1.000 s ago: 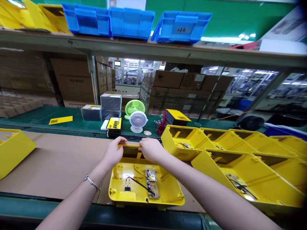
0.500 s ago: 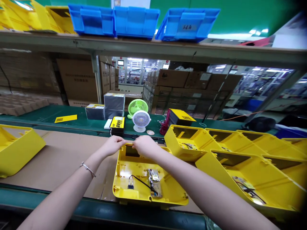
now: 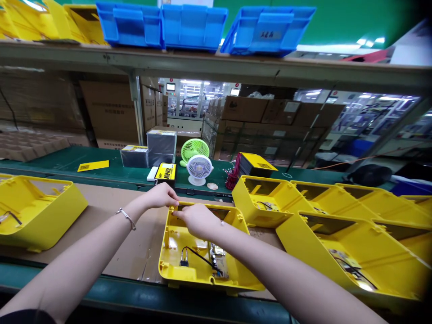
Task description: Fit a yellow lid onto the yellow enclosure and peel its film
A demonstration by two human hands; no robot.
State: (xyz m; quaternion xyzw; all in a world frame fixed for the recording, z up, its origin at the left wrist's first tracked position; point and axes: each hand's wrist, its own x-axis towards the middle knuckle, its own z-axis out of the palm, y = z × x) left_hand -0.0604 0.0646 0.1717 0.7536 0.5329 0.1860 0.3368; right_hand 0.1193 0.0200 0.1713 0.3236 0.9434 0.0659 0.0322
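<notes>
An open yellow plastic housing (image 3: 202, 265) lies in front of me on a cardboard sheet, with a small circuit board (image 3: 216, 258) and black wires inside. My left hand (image 3: 162, 196) rests with curled fingers on the housing's far left corner. My right hand (image 3: 195, 219) reaches inside, fingertips pressed against the inner face of the far wall near the left corner. A bracelet sits on my left wrist. Whether either hand pinches a small part is hidden.
A row of tilted yellow housings (image 3: 337, 225) overlaps to the right, and another yellow housing (image 3: 37, 211) sits at the left. Beyond, on the green belt, stand two small fans (image 3: 199, 168), boxes (image 3: 158, 148) and a yellow label (image 3: 92, 165). Blue bins (image 3: 192, 24) line the upper shelf.
My right hand slid left and down from the far rim into the housing. My left hand shifted slightly left along the rim. The yellow housing at the left has come further into view.
</notes>
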